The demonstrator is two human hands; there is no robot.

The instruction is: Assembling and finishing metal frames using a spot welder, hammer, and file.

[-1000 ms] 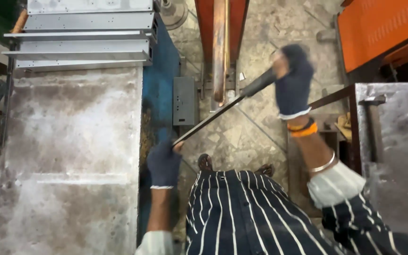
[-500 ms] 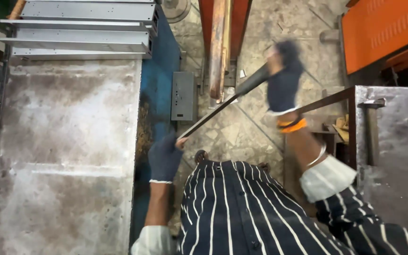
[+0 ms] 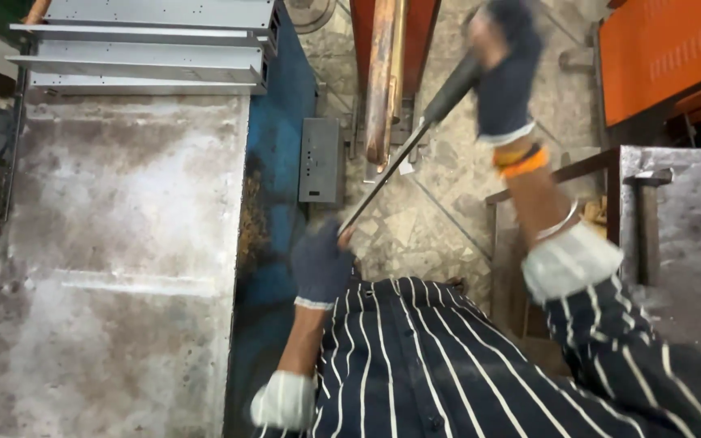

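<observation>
Since a second ago, my right hand (image 3: pixel 506 77) has swung higher toward the top edge of the view, blurred with motion, lifting its end of the long file (image 3: pixel 403 158). I count one big grey steel sheet (image 3: pixel 115 268) on the blue machine bed (image 3: pixel 281 162), its far edge meeting three stacked metal channels (image 3: pixel 139 45). I see one file, slanting over the speckled stone floor (image 3: pixel 440 211), clear of the sheet's right edge. Both hands wear dark gloves. Right fingers are wrapped tight on the black handle; left hand (image 3: pixel 322 264) pinches the file's tip, fingers closed. One orange cabinet (image 3: pixel 667 49) fills the top right corner.
</observation>
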